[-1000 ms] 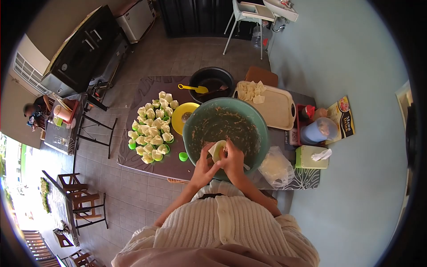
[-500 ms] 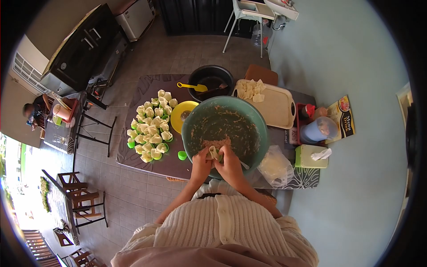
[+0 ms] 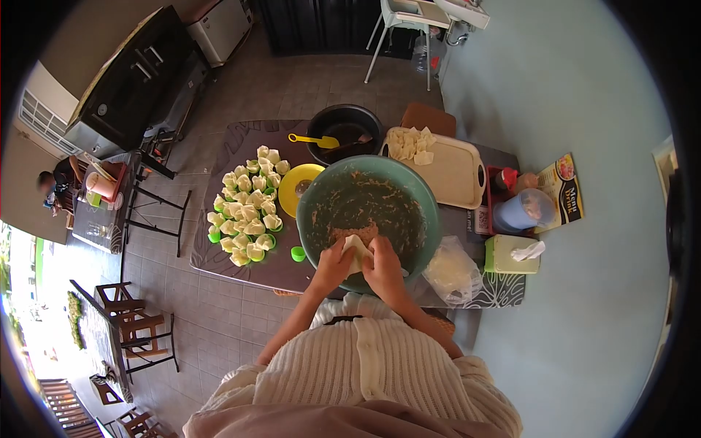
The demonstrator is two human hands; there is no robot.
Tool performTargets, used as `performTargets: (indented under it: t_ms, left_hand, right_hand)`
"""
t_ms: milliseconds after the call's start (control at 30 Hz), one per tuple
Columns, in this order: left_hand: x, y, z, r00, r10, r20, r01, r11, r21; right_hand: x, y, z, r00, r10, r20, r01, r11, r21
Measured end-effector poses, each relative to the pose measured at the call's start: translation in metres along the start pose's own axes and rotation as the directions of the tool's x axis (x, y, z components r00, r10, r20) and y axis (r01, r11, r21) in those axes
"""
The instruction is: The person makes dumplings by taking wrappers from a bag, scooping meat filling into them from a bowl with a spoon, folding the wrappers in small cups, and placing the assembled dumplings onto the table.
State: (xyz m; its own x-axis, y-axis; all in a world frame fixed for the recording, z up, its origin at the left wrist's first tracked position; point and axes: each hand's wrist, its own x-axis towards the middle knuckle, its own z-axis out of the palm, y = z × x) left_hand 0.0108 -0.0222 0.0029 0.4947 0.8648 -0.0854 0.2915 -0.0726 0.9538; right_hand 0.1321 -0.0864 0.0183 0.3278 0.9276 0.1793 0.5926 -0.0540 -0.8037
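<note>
Over the near side of a large green bowl (image 3: 431, 219), my left hand (image 3: 332, 270) and my right hand (image 3: 383, 271) hold a pale dumpling wrapper (image 3: 357, 257) between them. Its lower part is partly hidden by my fingers. Just beyond the wrapper lies a mound of pinkish minced filling (image 3: 358, 231) in the bowl, whose wall is smeared with it. On the left stand several filled-looking wrappers (image 3: 248, 212) in small green cups, grouped close together. One small green cup (image 3: 298, 254) sits apart, nearer the bowl. More wrappers (image 3: 410, 144) lie on a cream tray (image 3: 456, 171).
Behind the green bowl are a black basin (image 3: 343, 113) with a yellow spatula (image 3: 314, 139) across it and a yellow plate (image 3: 290, 191). To the right are a clear plastic bag (image 3: 453, 274), a tissue box (image 3: 511, 255) and a blue jug (image 3: 515, 214). A person (image 3: 62, 182) sits far left.
The wrapper between my hands was gathered into small folds and now looks more spread and flat. My hands have shifted slightly apart around it.
</note>
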Motion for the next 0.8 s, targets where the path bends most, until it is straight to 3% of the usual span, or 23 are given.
performTargets:
  t_ms: [33,133,233,467,533,567,633,667,733,800]
  left_hand:
    - [0.001,-0.001,0.003,0.994,0.102,-0.023,-0.099,0.986,0.133]
    - [-0.001,0.003,0.007,0.98,0.198,0.017,-0.196,0.953,0.23]
    - [-0.004,0.015,0.006,0.972,0.233,-0.003,-0.228,0.953,0.198]
    - [0.0,0.005,0.001,0.974,0.225,0.007,-0.221,0.949,0.227]
    - [0.0,0.007,-0.002,0.987,0.161,0.025,-0.163,0.984,0.078]
    - [-0.001,0.008,-0.004,0.987,0.16,0.024,-0.162,0.984,0.078]
    - [-0.002,0.011,-0.006,0.999,0.007,0.053,-0.01,0.998,0.056]
    - [-0.002,0.009,-0.005,0.999,0.006,0.051,-0.009,0.998,0.055]
    - [-0.003,0.004,0.0,0.974,0.226,0.031,-0.228,0.96,0.164]
    - [-0.003,0.004,0.002,0.962,0.266,0.062,-0.274,0.94,0.202]
  right_hand:
    - [-0.001,0.001,0.001,1.0,0.002,-0.001,-0.002,1.0,0.0]
    - [-0.002,-0.001,0.002,0.999,0.023,0.031,-0.022,0.999,-0.035]
    - [-0.001,-0.01,-0.003,0.99,0.105,0.098,-0.106,0.994,0.008]
    - [0.0,0.001,0.001,0.993,0.061,0.098,-0.051,0.993,-0.108]
    - [-0.001,0.005,0.0,0.998,0.028,0.064,-0.021,0.994,-0.104]
    - [-0.001,0.006,-0.002,0.99,0.097,0.104,-0.088,0.993,-0.083]
    - [0.001,0.0,-0.006,0.976,0.162,0.148,-0.154,0.986,-0.065]
    - [0.002,-0.007,-0.011,0.959,0.223,0.177,-0.2,0.97,-0.141]
    - [0.003,-0.018,-0.016,0.937,0.285,0.2,-0.241,0.946,-0.218]
    - [0.002,-0.025,-0.016,0.974,0.187,0.128,-0.163,0.971,-0.174]
